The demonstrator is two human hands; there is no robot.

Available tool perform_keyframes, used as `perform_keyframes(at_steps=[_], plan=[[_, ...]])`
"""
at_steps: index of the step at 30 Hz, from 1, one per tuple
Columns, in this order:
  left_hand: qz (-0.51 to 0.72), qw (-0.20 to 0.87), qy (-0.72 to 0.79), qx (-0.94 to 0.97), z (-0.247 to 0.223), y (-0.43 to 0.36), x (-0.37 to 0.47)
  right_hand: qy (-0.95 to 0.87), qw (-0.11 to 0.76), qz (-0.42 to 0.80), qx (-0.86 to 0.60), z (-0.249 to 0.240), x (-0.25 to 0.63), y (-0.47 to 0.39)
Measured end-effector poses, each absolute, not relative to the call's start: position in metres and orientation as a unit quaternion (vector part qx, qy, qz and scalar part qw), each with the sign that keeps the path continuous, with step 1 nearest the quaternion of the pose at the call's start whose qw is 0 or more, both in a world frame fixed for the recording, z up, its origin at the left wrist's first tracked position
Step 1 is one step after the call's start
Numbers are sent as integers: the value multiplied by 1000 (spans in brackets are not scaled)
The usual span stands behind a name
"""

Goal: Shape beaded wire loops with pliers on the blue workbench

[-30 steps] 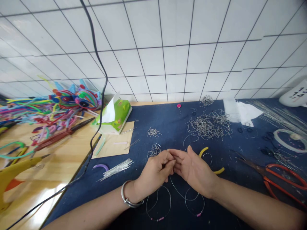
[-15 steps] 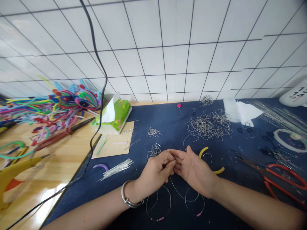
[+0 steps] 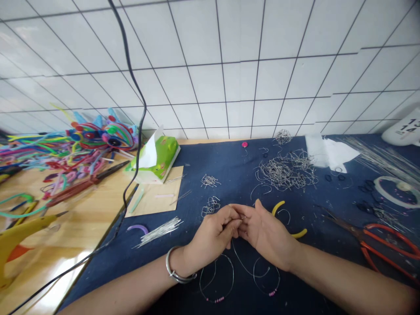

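Observation:
My left hand (image 3: 216,232), with a silver bangle at its wrist, is closed, thumb and fingers pinching a thin wire (image 3: 241,259). My right hand (image 3: 267,236) meets it palm up, fingers curled against the left fingertips around the wire's end and thumb raised. The exact grip is hidden between the fingers. From there the wire curves down to the right. Below the hands lie two wire loops, the left (image 3: 233,280) and the right (image 3: 254,280), each with small pink beads. Curved yellow handles (image 3: 298,234) lie partly behind my right hand.
Tangled wire hooks (image 3: 282,173) lie at the back, straight wires (image 3: 160,232) to the left. Red-handled scissors (image 3: 390,245) lie at right. A green tissue pack (image 3: 164,157), a black cable (image 3: 141,127), a yellow glue gun (image 3: 26,232) and colourful pipe cleaners (image 3: 65,162) occupy the left side.
Hardly anything differs. My fingers have shifted slightly at the pinch, and a bit more of the wire's end shows between them.

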State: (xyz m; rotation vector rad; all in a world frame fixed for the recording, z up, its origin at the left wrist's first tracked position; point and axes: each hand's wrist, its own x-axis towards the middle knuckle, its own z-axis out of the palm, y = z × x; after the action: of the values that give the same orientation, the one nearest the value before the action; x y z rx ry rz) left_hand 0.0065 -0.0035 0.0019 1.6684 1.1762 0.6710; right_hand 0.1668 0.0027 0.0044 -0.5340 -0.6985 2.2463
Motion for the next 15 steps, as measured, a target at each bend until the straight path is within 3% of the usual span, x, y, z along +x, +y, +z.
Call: perform_keyframes(at_steps=[5, 15], plan=[[290, 526, 458, 655, 3, -2, 5, -251, 364, 873, -206, 3, 167, 3], [374, 725, 330, 476, 0, 5, 0, -239, 366, 873, -217, 9, 167, 4]])
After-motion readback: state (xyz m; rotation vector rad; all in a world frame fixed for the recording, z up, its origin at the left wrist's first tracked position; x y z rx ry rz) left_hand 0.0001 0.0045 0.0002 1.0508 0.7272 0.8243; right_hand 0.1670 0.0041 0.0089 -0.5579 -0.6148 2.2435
